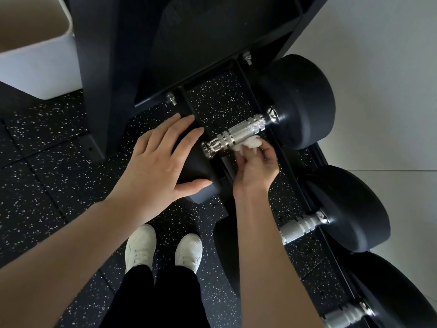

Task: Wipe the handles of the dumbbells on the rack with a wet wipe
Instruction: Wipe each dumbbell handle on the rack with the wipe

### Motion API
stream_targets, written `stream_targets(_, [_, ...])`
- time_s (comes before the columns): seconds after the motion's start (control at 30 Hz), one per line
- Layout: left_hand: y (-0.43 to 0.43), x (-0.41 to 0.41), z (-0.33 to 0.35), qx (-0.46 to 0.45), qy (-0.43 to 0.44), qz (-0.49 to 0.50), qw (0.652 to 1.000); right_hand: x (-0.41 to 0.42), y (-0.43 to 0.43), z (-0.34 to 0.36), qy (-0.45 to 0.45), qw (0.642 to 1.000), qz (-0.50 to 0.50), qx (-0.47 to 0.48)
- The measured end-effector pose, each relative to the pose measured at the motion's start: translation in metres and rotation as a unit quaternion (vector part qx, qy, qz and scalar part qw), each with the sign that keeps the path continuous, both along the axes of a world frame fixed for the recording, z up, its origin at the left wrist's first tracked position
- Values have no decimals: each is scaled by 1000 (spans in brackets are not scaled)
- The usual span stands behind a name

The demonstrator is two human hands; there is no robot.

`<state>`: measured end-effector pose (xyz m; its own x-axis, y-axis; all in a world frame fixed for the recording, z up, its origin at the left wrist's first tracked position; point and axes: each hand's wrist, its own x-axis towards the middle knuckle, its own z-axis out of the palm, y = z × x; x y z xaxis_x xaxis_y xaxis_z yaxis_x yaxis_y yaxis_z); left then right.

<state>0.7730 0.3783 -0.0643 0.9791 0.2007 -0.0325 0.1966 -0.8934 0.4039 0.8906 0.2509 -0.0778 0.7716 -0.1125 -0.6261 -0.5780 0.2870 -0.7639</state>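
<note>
Far left, a white plastic bin (pixel 35 55) stands on the black speckled rubber floor (pixel 47 185), beside the black metal rack (pixel 99 91). The person's left hand (pixel 160 162) lies flat on the near black rubber head (pixel 198 171) of the first dumbbell, fingers straight and spread, thumb along the head's lower edge. It steadies the dumbbell and clasps nothing. Below it are white sneakers (pixel 163 249) and black trousers. Just right of the left hand, that dumbbell's knurled chrome handle (pixel 236 136) spans the rack rails, most of it uncovered. The right hand (pixel 257 166) has its fingers curled, pinching a crumpled white wet wipe (pixel 250 144) against the near side of the handle, past mid-length toward the far black head (pixel 305 102). Further right, a second chrome handle (pixel 300 228) and a third chrome handle (pixel 347 316) sit on the same rack, with neither hand on them. Judged progress: wiping is under way on the first handle. The wipe touches only one stretch of it, so the end nearest the left hand probably remains to be done. No wet sheen is readable on the second and third handles, so it cannot be told whether they are done. If the work runs left to right, they are likely left to do.
</note>
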Motion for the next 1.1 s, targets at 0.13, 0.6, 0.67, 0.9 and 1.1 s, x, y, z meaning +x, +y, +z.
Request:
stream_targets(0.13, [0, 0, 0, -2, 2, -3, 1000, 21, 0, 11, -17, 997, -75, 29])
stream_targets(0.6, [-1, 0, -1, -3, 1, 1, 1000, 30, -2, -7, 40, 987, -30, 153])
stream_targets(0.67, [-1, 0, -1, -4, 4, 2, 1000, 24, -4, -12, 44, 986, -25, 160])
stream_targets(0.9, [-2, 1, 1, -11, 6, 7, 1000, -3, 4, -22, 52, 985, 84, 141])
stream_targets(1.1, [-1, 1, 3, -19, 17, 8, 1000, -8, 3, -11, 69, 982, 148, 92])
